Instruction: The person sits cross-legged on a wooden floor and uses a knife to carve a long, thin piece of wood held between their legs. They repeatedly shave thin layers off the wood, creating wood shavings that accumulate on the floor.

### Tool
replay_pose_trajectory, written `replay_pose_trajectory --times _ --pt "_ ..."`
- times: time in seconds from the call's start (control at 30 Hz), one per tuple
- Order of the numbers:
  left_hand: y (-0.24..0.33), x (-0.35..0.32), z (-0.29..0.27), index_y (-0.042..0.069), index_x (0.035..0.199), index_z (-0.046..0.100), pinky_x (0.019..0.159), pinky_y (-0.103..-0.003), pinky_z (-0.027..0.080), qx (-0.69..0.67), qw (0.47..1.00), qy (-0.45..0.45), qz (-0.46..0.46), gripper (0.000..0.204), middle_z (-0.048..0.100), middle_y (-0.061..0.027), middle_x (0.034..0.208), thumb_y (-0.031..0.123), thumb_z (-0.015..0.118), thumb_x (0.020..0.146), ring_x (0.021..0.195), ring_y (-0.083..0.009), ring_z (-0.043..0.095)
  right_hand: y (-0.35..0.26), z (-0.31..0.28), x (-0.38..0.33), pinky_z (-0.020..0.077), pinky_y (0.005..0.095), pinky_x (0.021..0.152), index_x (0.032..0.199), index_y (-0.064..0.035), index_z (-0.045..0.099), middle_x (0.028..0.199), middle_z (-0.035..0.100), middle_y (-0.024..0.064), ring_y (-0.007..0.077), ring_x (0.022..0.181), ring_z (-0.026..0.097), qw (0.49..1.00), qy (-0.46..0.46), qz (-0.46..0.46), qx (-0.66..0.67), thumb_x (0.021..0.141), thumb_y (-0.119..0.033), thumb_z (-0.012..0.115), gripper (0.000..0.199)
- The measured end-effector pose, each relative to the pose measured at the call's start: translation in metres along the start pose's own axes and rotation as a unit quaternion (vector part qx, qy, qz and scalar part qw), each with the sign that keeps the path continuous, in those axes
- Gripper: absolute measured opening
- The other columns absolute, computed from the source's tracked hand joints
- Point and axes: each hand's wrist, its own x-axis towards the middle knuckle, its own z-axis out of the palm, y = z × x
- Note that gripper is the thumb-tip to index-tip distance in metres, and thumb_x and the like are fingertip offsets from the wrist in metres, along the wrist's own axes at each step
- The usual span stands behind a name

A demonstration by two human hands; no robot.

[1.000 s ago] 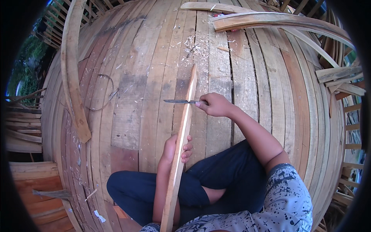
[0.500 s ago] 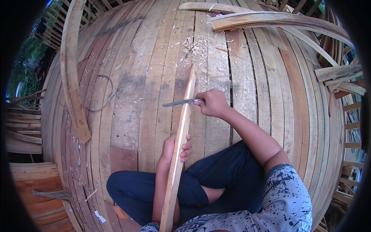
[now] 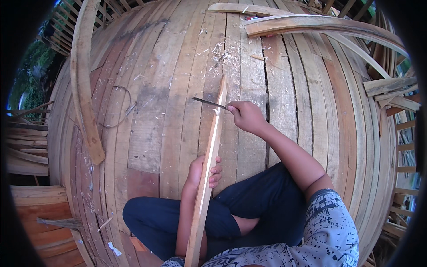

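A long wooden strip (image 3: 205, 187) runs from my body out over the floor, its far end tapered to a point. My left hand (image 3: 214, 172) is wrapped round it from beneath, fingertips showing on the right side. In my right hand (image 3: 247, 116) is a knife, held by its handle, which the fist mostly hides. The dark knife blade (image 3: 207, 102) lies across the strip near the tapered end, its tip pointing left. A pale curl of wood (image 3: 216, 112) stands on the strip just on the near side of the blade.
The plank floor (image 3: 147, 115) holds scattered wood shavings (image 3: 222, 53) beyond the strip's tip. A curved board (image 3: 84, 89) lies at the left. More curved boards (image 3: 307, 24) lie at the far right. A bundle of thin twigs (image 3: 60, 222) sits at lower left.
My right hand has moved slightly away from me along the strip, and the blade's angle has turned. A pale curl now shows on the wood. My left hand stays in place.
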Motion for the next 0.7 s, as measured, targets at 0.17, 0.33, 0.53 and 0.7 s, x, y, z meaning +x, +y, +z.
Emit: replay_pose_trajectory --times 0.17,0.33,0.53,0.7 --pt "0.0 0.0 0.003 0.013 0.098 0.052 0.036 -0.03 0.037 -0.001 1.0 0.001 -0.001 0.03 0.045 0.0011 0.063 0.041 0.039 0.099 0.042 -0.0135 0.043 -0.001 -0.003 0.004 0.0512 0.0504 0.077 0.092 -0.0063 0.071 0.083 0.07 0.0193 0.0413 0.082 0.067 0.991 -0.111 0.081 0.011 0.102 -0.03 0.045 0.037" --pt "-0.001 0.0 0.001 0.013 0.099 0.052 0.036 -0.029 0.037 0.004 1.0 0.001 0.004 0.03 0.045 0.0011 0.062 0.041 0.039 0.099 0.042 -0.0132 0.042 -0.016 -0.006 0.001 0.0481 0.0473 0.066 0.085 -0.0028 0.068 0.068 0.063 0.0196 0.0389 0.066 0.063 0.987 -0.139 0.073 0.024 0.102 -0.04 0.048 0.046" --pt "-0.001 -0.001 0.001 0.013 0.099 0.052 0.035 -0.029 0.036 0.008 1.0 0.005 0.007 0.031 0.045 0.0008 0.062 0.041 0.039 0.099 0.042 -0.0133 0.042 -0.019 0.003 0.0 0.0437 0.0443 0.056 0.071 -0.0028 0.065 0.053 0.053 0.0136 0.0295 0.052 0.057 0.983 -0.138 0.116 0.026 0.096 -0.058 0.054 0.062" --pt "-0.001 0.0 0.001 0.012 0.099 0.052 0.035 -0.03 0.037 -0.001 1.0 0.001 0.007 0.031 0.045 0.0006 0.062 0.04 0.039 0.1 0.042 -0.0134 0.043 -0.009 0.007 0.007 0.037 0.0369 0.047 0.067 -0.0081 0.059 0.052 0.048 0.0042 0.0175 0.046 0.046 0.925 -0.22 0.234 0.203 0.095 -0.06 0.054 0.059"
